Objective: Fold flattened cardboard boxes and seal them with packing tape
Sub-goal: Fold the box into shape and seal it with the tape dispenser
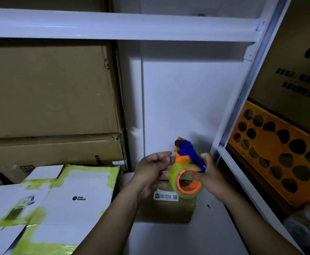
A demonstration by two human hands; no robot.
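My right hand (210, 176) grips a tape dispenser (186, 162) with a blue handle, an orange frame and a yellowish roll of clear tape, held up over the shelf. My left hand (153, 167) hovers just left of the dispenser's front with relaxed, slightly curled fingers and holds nothing. Several flattened white boxes (73, 197) with yellow-green borders lie stacked at the lower left. A small brown cardboard box (168, 205) with a white label sits on the white shelf under my hands.
Large brown cartons (49, 92) stack up at the left behind the flat boxes. A white shelf beam (113, 24) runs overhead and a white upright (242, 100) stands at the right. Beyond it are an orange perforated crate (279, 151) and another carton (297, 70).
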